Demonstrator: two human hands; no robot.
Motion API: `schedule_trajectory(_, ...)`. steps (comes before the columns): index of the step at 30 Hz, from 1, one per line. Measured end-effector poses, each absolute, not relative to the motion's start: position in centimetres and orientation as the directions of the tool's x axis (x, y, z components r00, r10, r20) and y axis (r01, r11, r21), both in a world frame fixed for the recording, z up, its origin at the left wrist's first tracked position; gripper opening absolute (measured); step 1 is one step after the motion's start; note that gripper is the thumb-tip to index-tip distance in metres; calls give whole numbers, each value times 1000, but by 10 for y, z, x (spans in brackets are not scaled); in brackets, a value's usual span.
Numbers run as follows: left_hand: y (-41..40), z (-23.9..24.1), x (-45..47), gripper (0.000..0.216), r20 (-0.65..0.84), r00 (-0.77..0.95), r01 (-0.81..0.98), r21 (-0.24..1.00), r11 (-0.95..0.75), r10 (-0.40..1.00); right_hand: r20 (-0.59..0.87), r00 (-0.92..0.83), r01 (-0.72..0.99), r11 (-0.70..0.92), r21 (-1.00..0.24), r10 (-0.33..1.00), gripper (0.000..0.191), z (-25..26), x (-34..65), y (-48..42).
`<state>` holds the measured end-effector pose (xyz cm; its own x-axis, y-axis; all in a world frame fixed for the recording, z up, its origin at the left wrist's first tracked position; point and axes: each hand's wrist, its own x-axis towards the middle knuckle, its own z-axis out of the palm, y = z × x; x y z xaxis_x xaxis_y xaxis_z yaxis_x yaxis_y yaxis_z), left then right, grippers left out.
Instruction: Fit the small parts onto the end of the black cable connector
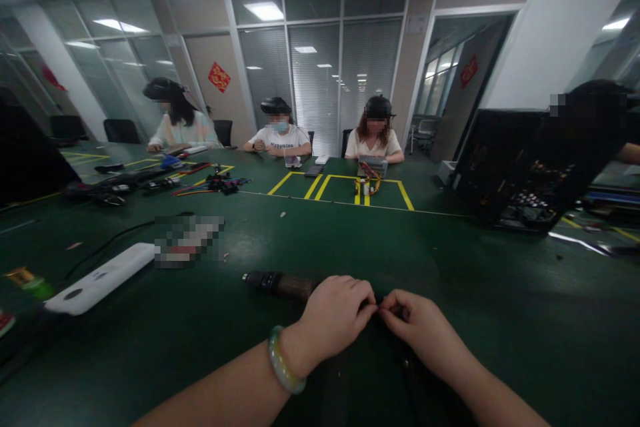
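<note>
Both my hands meet over the green table, fingertips almost touching. Thumb and fingers of my left hand (335,312) are pinched together; a green and yellow bangle (285,360) circles that wrist. My right hand (423,330) is pinched too, its thumb and forefinger right beside the left ones. Whatever lies between the fingertips is too small and dark to make out. Behind my left hand lies a dark cylindrical tool with a metal tip (273,283), resembling an electric screwdriver, partly hidden by the hand. Below the hands, a dark object (406,363) blends into shadow.
A white power strip (103,278) with a black cable lies at left, near a green-handled item (35,285). Cables (215,181) are heaped farther back. An open black computer case (505,170) stands at right. Three people sit across the table; another person is at far right.
</note>
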<state>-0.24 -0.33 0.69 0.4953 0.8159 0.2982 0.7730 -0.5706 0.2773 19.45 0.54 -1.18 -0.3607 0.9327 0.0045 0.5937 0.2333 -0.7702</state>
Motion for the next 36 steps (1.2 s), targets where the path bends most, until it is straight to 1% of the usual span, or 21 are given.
schedule_trajectory(10, -5, 7, -3, 7, 328, 499, 746, 309, -590, 802, -15, -349, 586, 205, -784, 937, 13, -8, 193, 4)
schedule_trajectory(13, -5, 7, -4, 11, 328, 504, 740, 313, -595, 799, -19, -355, 581, 204, -788, 935, 13, -9, 193, 4)
schedule_trajectory(18, -4, 6, -5, 6, 325, 515, 734, 310, -604, 793, -29, -356, 581, 197, -790, 934, 15, -10, 194, 5)
schedule_trajectory(29, -6, 7, -4, 8, 314, 470, 772, 306, -556, 825, 25, -356, 595, 247, -765, 934, 12, -12, 193, 5)
schedule_trajectory(32, -6, 8, -4, 7, 307, 484, 768, 300, -566, 820, 33, -359, 589, 254, -767, 933, 12, -13, 193, 5)
schedule_trajectory(36, -7, 10, -4, 10, 298, 465, 775, 318, -546, 834, 37, -342, 604, 249, -757, 939, 12, -11, 193, 3)
